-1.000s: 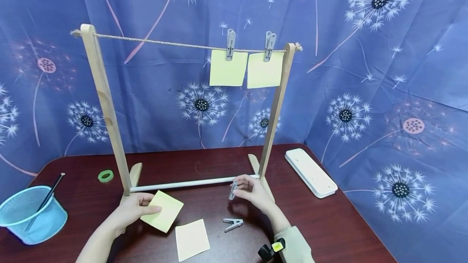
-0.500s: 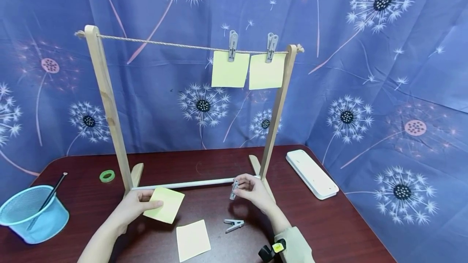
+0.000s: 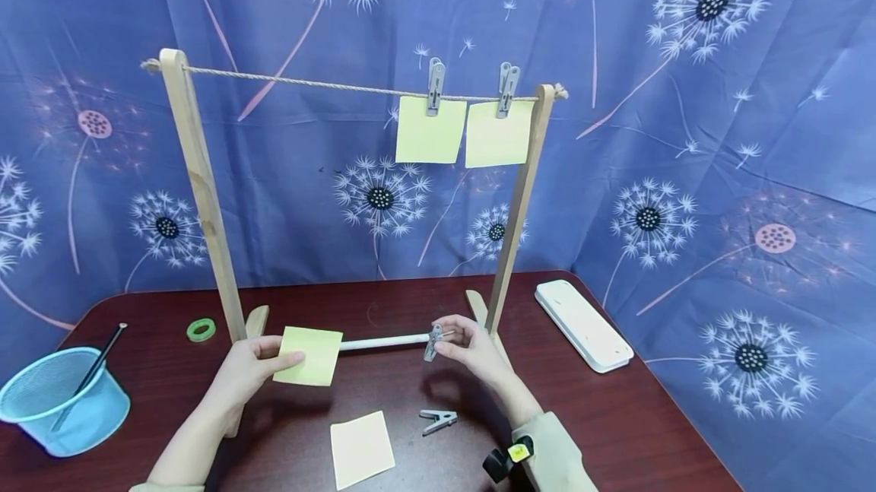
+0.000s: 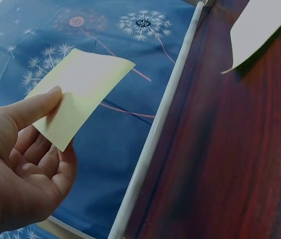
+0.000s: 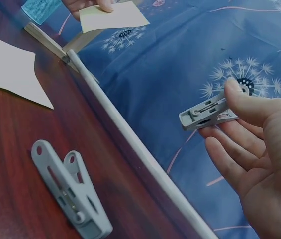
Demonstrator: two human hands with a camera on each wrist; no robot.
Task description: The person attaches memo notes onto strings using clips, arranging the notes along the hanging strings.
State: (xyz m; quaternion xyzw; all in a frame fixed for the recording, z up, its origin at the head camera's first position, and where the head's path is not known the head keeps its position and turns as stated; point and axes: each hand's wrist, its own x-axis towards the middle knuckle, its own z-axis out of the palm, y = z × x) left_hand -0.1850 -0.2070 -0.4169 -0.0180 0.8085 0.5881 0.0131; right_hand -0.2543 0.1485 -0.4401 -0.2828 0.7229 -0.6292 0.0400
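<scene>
My left hand [image 3: 245, 370] pinches a yellow sticky note [image 3: 311, 357] between thumb and fingers, raised over the table at the rack's left foot. In the left wrist view the thumb lies flat on the face of the note [image 4: 83, 84]. A grey clothespin [image 3: 433, 342] is pinched in my right hand [image 3: 474, 351], near the right end of the white bar. The right wrist view shows that clothespin [image 5: 212, 109] with its nose pointing left. Two yellow notes [image 3: 430, 131] [image 3: 498, 134] hang from the rope [image 3: 308, 83], each under its own grey clothespin [image 3: 435, 87].
Another sticky note [image 3: 361, 450] and a second grey clothespin [image 3: 438, 420] lie on the table in front. The wooden rack's posts [image 3: 205, 195] and white bar [image 3: 383, 342] stand behind the hands. A blue mesh basket [image 3: 89, 420], green tape roll [image 3: 201, 330] and white case [image 3: 584, 325] lie around.
My left hand has lifted its sticky note upward, and the note now hangs more upright. My right hand has risen slightly with its clothespin. The hanging notes have stayed in place.
</scene>
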